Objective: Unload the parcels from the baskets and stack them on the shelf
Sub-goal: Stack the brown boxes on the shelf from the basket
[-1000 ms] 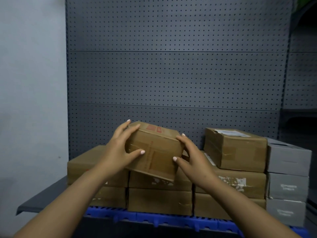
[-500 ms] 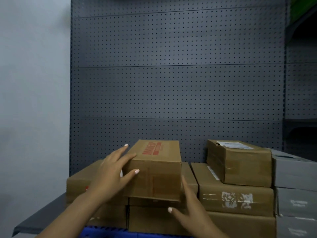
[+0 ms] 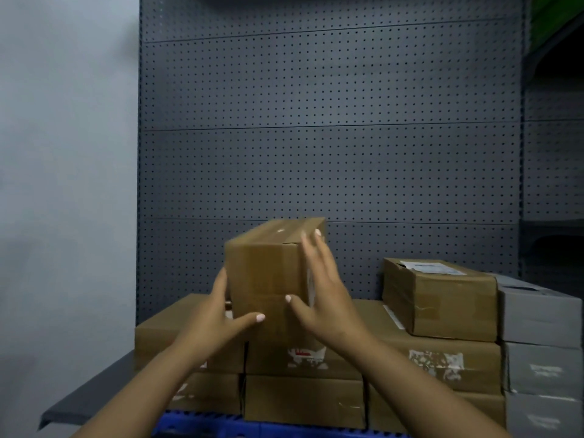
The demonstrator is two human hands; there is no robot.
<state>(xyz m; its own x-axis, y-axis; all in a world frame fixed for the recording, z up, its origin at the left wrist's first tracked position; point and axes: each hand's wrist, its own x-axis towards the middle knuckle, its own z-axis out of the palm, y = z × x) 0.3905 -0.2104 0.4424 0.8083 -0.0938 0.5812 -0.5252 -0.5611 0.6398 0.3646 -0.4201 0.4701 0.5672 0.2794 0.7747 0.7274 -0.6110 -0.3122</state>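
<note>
A brown cardboard parcel [image 3: 268,273] stands on end above the stacked brown boxes [image 3: 303,396] on the dark shelf [image 3: 91,396]. My left hand [image 3: 218,320] grips its lower left corner, thumb across the front face. My right hand [image 3: 322,295] presses flat against its right side, fingers spread up to the top edge. Whether the parcel rests on the stack or hangs just above it is hidden by my hands.
A brown box with a white label [image 3: 439,298] sits on top at the right. Grey boxes [image 3: 540,343] are stacked at the far right. A perforated grey back panel [image 3: 316,153] rises behind; a pale wall [image 3: 63,184] stands left. A blue edge [image 3: 202,425] shows below.
The parcel has been turned from lying flat to standing on end. My right hand has moved from below it up onto its right side; my left hand has slid down to the lower corner.
</note>
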